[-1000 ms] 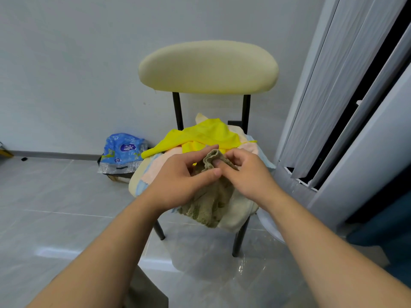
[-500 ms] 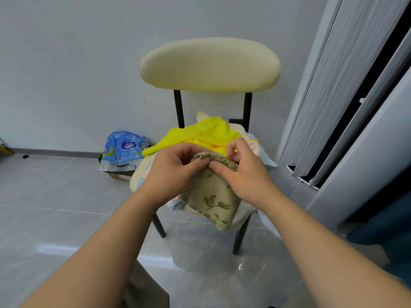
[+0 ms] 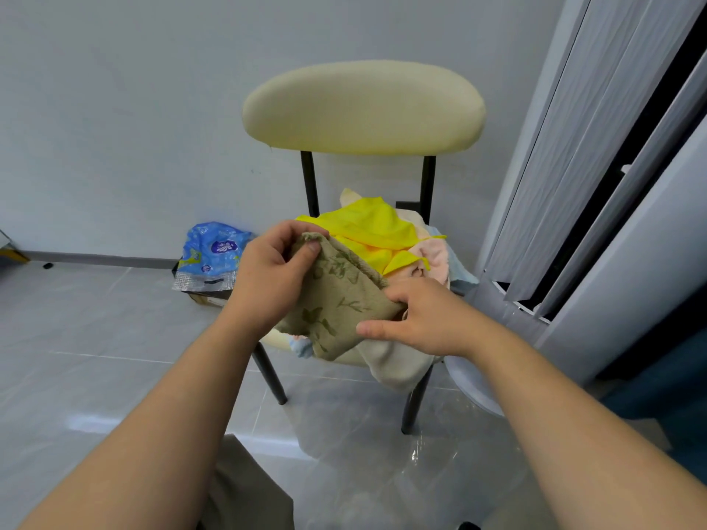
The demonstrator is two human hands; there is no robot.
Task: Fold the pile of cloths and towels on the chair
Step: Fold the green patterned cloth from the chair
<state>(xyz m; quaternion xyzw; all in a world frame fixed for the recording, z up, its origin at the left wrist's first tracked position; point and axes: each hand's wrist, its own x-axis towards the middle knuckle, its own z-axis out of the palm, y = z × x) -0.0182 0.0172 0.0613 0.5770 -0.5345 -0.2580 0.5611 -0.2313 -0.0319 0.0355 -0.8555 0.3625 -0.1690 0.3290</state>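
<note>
Blue packet (image 3: 214,254) on the floor by the wall, print unreadable. Left hand (image 3: 267,277) pinches the top corner of the olive leaf-print towel (image 3: 336,300), held over the chair's (image 3: 363,109) front seat edge. Right hand (image 3: 424,319) grips its right edge (fingertips hidden behind the fabric). Yellow cloth (image 3: 367,231) tops the pile at the seat's back, and the seat is mostly covered.
</note>
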